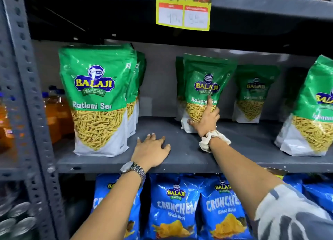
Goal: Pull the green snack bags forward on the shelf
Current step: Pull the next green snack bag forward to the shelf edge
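Note:
Green Balaji Ratlami Sev bags stand on a grey metal shelf [180, 158]. A front bag [97, 99] stands at the left near the shelf edge, with more bags behind it. The middle bag [207, 81] stands farther back; my right hand [205, 119] grips its lower front, index finger pointing up. Another green bag [251, 93] stands at the back right of it, and one more [313, 109] is near the edge at far right. My left hand [151, 151] rests flat on the bare shelf, fingers apart, holding nothing.
Blue Crunchem bags [175, 207] fill the shelf below. A price sign [183, 8] hangs from the shelf above. A perforated grey upright [27, 95] stands at the left, with orange drink bottles [55, 113] beyond it.

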The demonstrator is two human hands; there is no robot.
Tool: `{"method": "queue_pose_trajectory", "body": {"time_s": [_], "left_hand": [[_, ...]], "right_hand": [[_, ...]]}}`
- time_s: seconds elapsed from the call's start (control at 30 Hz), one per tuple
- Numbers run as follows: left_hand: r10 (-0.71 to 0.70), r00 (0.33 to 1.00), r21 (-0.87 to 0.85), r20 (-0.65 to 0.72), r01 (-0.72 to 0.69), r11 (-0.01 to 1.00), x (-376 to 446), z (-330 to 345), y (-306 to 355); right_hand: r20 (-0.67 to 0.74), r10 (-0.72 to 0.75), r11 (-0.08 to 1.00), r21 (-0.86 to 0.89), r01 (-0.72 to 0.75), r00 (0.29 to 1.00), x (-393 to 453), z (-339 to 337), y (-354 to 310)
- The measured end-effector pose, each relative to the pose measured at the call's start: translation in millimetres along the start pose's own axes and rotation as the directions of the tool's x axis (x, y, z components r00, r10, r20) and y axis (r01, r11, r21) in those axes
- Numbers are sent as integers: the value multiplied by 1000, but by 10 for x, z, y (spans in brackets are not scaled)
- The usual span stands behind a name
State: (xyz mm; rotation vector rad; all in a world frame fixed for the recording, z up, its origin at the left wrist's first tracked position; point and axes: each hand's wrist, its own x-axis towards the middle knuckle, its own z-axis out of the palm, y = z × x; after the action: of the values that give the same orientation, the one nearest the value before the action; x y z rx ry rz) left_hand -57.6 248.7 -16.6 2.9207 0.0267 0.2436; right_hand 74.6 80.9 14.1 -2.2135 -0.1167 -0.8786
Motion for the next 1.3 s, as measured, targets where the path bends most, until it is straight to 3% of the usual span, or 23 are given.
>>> {"method": "queue_pose_trajectory", "body": {"time_s": [0.23,0.67,1.07,1.3], "left_hand": [[14,996,33,91,-17,999,6,4,-6],[-5,993,56,116,-2,998,-11,-28,17],[-15,992,60,127,8,998,9,-16,16],[-12,993,65,120,5,998,2,-18,25]], "right_hand": [[24,-85,995,58,83,996,-311,-365,64],[49,-146,981,133,139,988,-1147,-1181,-69],[-38,-146,988,47,148,989,-1385,-1254,-141],[-109,-217,951,200,236,970,-1622,-1061,54]]}}
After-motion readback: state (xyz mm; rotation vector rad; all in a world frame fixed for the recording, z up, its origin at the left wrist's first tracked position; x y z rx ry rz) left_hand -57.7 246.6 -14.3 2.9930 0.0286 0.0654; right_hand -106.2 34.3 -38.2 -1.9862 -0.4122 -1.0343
